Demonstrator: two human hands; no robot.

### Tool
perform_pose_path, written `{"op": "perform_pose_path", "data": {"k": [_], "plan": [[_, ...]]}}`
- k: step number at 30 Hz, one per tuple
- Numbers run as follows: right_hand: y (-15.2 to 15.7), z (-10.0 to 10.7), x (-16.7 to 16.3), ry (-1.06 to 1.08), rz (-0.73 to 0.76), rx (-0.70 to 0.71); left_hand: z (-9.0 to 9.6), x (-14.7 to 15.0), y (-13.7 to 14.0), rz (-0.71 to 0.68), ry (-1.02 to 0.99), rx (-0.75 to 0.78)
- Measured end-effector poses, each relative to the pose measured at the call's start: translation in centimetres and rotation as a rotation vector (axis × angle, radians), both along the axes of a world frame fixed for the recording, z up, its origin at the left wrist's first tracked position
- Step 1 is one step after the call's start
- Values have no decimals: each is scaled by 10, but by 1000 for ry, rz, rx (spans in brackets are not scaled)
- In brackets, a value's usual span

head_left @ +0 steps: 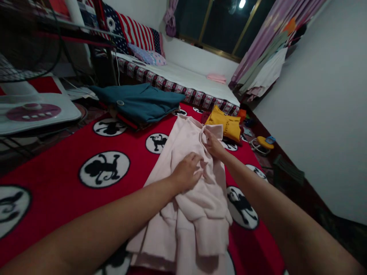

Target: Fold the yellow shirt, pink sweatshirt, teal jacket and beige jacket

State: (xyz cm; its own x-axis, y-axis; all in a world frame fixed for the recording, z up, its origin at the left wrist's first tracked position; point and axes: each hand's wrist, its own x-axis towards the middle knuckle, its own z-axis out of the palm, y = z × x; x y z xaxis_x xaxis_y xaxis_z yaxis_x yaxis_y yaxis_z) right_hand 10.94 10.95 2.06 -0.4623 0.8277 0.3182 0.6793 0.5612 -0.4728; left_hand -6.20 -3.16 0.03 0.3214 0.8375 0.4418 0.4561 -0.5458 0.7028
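A pale pink sweatshirt (pixel 186 137) lies lengthwise on a red blanket, partly folded, with a ribbed band (pixel 212 235) towards me. My left hand (pixel 187 172) rests on the middle of the cloth, its fingers slightly bent and apart. Farther up, my right hand (pixel 212 144) pinches the garment near its far right edge, where the fabric is bunched. Creases run through the cloth between both hands.
The red blanket (pixel 137 168) has round monkey prints. Beyond the sweatshirt are folded teal clothing (pixel 143 103) and a folded yellow garment (pixel 225 124). A white fan base (pixel 37 110) stands left, a bed (pixel 183 82) behind, and a wall (pixel 321 114) right.
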Motion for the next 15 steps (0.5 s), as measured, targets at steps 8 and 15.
{"op": "perform_pose_path", "data": {"k": [8,15], "plan": [[-113,9,30,-228,238,146,5,-22,14,-180,-36,-138],[-181,18,49,-297,415,174,44,-78,-28,-560,251,-272]]}}
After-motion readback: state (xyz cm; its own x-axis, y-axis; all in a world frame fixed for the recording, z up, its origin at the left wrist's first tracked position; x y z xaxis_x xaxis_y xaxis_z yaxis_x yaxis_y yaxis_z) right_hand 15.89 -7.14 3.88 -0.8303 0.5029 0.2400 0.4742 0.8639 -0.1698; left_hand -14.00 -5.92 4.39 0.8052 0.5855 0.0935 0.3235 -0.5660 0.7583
